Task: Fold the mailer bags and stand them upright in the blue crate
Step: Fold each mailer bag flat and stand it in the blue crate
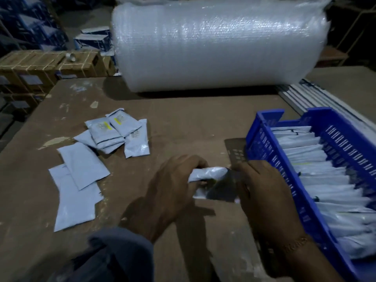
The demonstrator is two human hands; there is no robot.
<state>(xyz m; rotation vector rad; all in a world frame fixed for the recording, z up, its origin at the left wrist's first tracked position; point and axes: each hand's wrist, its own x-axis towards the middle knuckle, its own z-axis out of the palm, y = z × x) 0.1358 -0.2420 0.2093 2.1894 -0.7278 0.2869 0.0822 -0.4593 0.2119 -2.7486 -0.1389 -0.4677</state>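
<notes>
A pale grey mailer bag is held just above the table between both hands, partly folded, with its dark inner side showing on the right. My left hand grips its left end and my right hand grips its right end. The blue crate stands at the right, right beside my right hand, with a row of several folded mailer bags upright inside. On the left of the table lie flat unfolded mailer bags and, further back, a small pile of filled mailers.
A big roll of bubble wrap lies across the back of the brown table. Strapped cardboard boxes stand beyond the left edge. Long pale strips lie behind the crate.
</notes>
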